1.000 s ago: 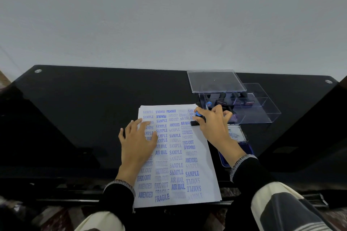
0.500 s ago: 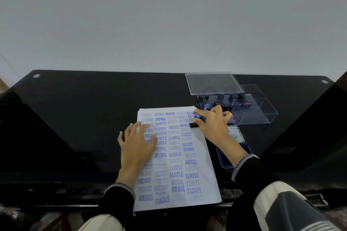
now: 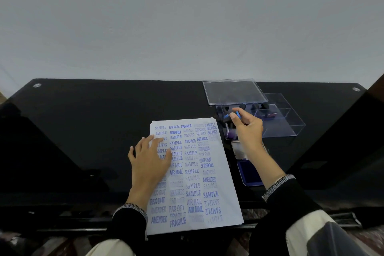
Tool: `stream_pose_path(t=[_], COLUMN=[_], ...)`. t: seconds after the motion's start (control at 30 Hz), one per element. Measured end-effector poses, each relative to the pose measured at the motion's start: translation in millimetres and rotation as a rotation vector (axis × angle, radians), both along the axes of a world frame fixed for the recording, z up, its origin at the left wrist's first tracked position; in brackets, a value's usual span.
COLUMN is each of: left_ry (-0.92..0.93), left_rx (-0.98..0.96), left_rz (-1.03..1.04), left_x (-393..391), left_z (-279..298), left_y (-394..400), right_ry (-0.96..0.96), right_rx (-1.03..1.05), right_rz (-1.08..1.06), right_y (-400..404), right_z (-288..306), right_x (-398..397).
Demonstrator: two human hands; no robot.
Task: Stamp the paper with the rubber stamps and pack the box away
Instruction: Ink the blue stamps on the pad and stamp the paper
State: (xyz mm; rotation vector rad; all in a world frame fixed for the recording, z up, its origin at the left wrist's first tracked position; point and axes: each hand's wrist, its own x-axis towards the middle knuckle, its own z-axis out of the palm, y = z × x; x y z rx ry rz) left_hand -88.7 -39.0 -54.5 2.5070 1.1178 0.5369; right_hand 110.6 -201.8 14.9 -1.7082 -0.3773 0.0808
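- Left hand: flat on the paper, fingers spread wide, pressing down on the left side of the sheet.
- Right hand: lifted off the paper, up by the clear box, finger and thumb pinching a stamp with a blue and black handle.
- Stamp: in the air, just above the near left part of the box, not touching the sheet.
- Paper: flat on the black table, full of blue words like SAMPLE, FRAGILE, AIR MAIL, AMENDED and FAX OUT, some dark and some faint.
- Box: open, on the table past the top right corner of the paper, more stamps with dark handles standing inside at the back.
- Clear lid: tipped up at the back of the box.
- Blue ink pad: open, just right of the paper, partly hidden under the right arm.
- Dark sleeves with pale cuffs on both wrists.
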Motion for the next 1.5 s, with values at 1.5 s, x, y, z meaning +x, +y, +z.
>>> stream_pose_path(t=[1.5], left_ry=[-0.01], left_rx=[0.011], left_rz=[-0.702], left_x=[65.2], left_z=[1.5], left_y=[-114.9], right_ry=[-0.187], right_rx=[-0.468], right_rz=[0.348], right_y=[-105.8], right_z=[-21.6], right_x=[-27.4])
